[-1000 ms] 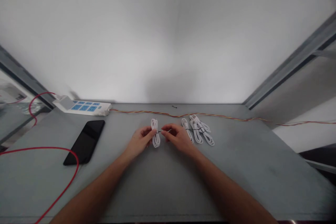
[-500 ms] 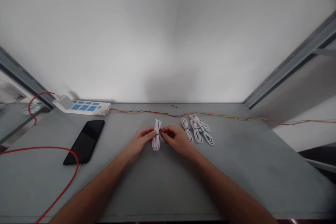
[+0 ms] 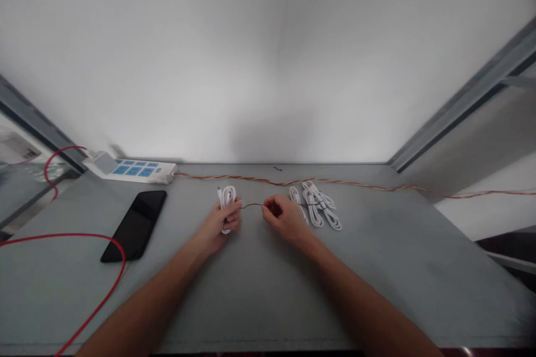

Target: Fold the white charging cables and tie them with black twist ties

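Now the black tie (image 3: 252,204), close against the white cable coil (image 3: 228,195) half a second ago, spans the gap between the hands; coil shifted left. Left hand (image 3: 218,226): fingers closed around coil. Right hand (image 3: 288,217): thumb and fingertip pinching tie's end. Tie judged loosened; any remaining loop hidden. White bundles (image 3: 315,209) crowd right hand's far side; phone (image 3: 136,226) left, well apart.

A person's bare left hand (image 3: 218,225) and bare right hand (image 3: 290,220), both slender-fingered, meet narrow wrists (image 3: 199,246) on a bare left forearm (image 3: 161,285) and bare right forearm (image 3: 354,287), each broadening smoothly away from the wrist.
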Tool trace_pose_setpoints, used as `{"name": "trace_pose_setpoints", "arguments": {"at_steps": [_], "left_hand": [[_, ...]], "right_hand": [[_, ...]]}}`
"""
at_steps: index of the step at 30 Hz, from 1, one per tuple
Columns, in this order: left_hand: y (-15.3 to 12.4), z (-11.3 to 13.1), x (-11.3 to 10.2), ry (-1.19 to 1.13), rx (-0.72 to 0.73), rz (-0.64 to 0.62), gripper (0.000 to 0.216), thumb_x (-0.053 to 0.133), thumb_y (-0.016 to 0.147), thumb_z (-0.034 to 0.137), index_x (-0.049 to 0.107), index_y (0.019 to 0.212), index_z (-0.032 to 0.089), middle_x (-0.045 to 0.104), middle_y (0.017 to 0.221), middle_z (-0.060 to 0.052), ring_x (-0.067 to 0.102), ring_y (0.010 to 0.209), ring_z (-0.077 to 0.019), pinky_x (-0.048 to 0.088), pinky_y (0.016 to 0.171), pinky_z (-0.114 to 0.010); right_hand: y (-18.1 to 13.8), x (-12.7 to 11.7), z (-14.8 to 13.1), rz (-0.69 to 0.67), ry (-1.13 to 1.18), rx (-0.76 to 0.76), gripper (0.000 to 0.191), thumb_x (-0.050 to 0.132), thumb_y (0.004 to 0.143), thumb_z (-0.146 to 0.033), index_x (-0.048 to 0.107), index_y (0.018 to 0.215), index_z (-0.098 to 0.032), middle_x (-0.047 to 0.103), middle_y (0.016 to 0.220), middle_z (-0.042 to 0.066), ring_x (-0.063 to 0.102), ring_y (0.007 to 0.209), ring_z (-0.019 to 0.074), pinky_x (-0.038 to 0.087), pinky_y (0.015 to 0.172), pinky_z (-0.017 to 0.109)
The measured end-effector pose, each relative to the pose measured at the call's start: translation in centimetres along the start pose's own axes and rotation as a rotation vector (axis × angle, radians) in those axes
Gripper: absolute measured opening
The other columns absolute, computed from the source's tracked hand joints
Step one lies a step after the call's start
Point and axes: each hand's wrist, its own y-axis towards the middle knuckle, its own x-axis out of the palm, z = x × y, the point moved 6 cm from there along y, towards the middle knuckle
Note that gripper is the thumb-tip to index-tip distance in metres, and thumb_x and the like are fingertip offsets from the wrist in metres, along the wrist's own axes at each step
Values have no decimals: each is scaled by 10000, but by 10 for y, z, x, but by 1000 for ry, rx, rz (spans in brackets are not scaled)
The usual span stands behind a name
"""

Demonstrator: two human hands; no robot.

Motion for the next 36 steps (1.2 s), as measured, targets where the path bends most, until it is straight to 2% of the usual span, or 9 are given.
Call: {"name": "trace_pose_setpoints", "arguments": {"at_steps": [5,9,11,15,19,23,27,31,36], "left_hand": [[2,5,-17,404,131,254,405,727,669,435,609,930,148,484,552,68,334,373,-35,216,368,-186],[-1,10,-21,701,168,380,377,723,648,471,636,829,151,476,491,62,393,390,-69,272,396,-204],[-4,16,-19,781,189,422,369,734,634,448,636,829,150,546,546,34,454,426,-86,313,418,-208],[-3,16,-12,762,179,335,336,703,674,413,636,866,147,672,724,-44,518,466,-104,335,423,-210],[1,11,-14,750,198,291,309,683,700,440,615,777,148,696,727,-67,491,436,-104,330,409,-211],[-1,14,-14,844,274,313,276,676,713,428,627,721,156,686,665,-46,477,428,-110,372,447,-231],[-5,21,-12,936,316,361,214,687,711,368,628,673,166,665,617,-27,523,477,-129,390,510,-242],[-6,23,-12,1019,344,363,207,671,729,364,642,673,167,650,605,-28,554,525,-147,390,535,-249],[-7,26,-14,1018,352,410,226,663,729,382,625,664,169,646,599,-25,539,511,-144,394,527,-253]], "right_hand": [[0,-3,3,51,31,15,97,543,784,-251,598,753,-176,629,669,20,552,583,127,421,561,241],[-1,-4,6,85,121,77,120,542,787,-284,589,753,-179,616,642,11,545,537,116,424,521,230],[-1,-3,7,77,173,98,132,538,788,-299,585,760,-178,606,624,5,543,521,115,425,506,227],[-1,0,6,45,244,121,155,536,790,-325,581,779,-178,587,591,-6,543,505,115,429,495,228],[-2,4,7,6,276,131,145,530,790,-318,568,779,-179,590,604,-5,551,498,114,434,494,231],[-2,6,11,-12,273,138,140,533,795,-292,579,853,-174,632,686,12,582,537,118,456,527,238],[-3,7,3,-38,165,14,214,532,801,-233,630,978,-166,670,761,35,590,603,125,470,592,252],[-5,7,-7,-70,52,-87,184,549,819,-228,680,933,-171,683,778,45,594,651,135,466,635,258],[-3,3,-8,-35,7,-114,186,542,833,-241,708,891,-179,688,774,52,594,649,140,458,635,257]]}}
